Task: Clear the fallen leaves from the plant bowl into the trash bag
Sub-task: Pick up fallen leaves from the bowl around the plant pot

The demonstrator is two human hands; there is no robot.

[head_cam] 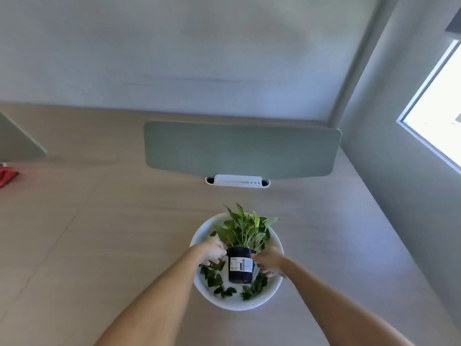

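Your fallen leaves (219,278) lie on the floor of the bowl (199,236), ringing the pot (240,265) on its left, near and right sides. Your left hand (212,250) sits curled just left of the pot, directly above the left-side leaves; whether it pinches one you cannot tell. Your right hand (270,262) rests loosely curled against the pot's right side. No trash bag shows

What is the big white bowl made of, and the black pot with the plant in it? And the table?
The white bowl looks like glazed ceramic or smooth plastic: even white with a soft sheen; hard to tell which. The black pot seems thin plastic, dark and slightly glossy, with a paper label stuck on. The table looks like pale wood or wood-look laminate, matte with faint grain.
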